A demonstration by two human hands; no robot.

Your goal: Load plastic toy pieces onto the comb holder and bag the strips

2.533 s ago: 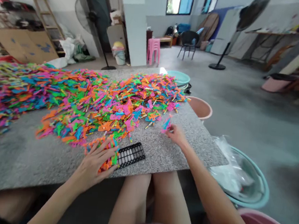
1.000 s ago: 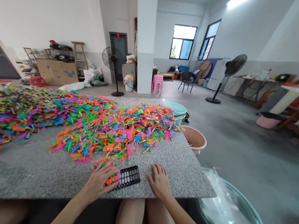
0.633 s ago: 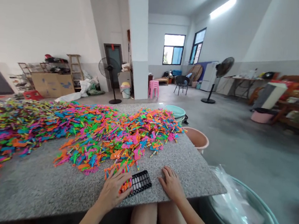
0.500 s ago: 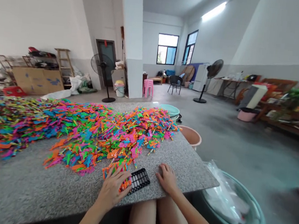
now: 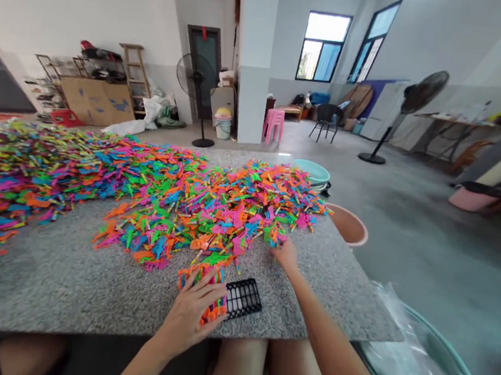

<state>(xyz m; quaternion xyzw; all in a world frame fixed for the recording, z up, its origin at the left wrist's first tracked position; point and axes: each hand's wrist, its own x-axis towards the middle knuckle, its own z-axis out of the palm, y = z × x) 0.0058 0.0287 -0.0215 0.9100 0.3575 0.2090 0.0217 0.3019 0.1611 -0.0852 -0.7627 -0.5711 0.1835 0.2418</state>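
My left hand lies with its fingers stretched over a row of small bright plastic pieces. These are packed upright in the left part of a black grid tray, whose right-hand cells show bare. My right hand is at the near right edge of a big loose heap of such pieces, in orange, pink, green and blue. Its fingers are bent together at a blue and green piece; the fingertips are partly hidden. The exact kind of the pieces is too small to tell.
The speckled stone table ends at the right, beside a teal tub with clear plastic bags. An orange basin and a teal basin stand beyond. Another person's leg shows at lower left.
My right hand has gone from resting on the table forward to the heap's edge. My left hand stays on the tray. The camera view has turned left and tilted down.
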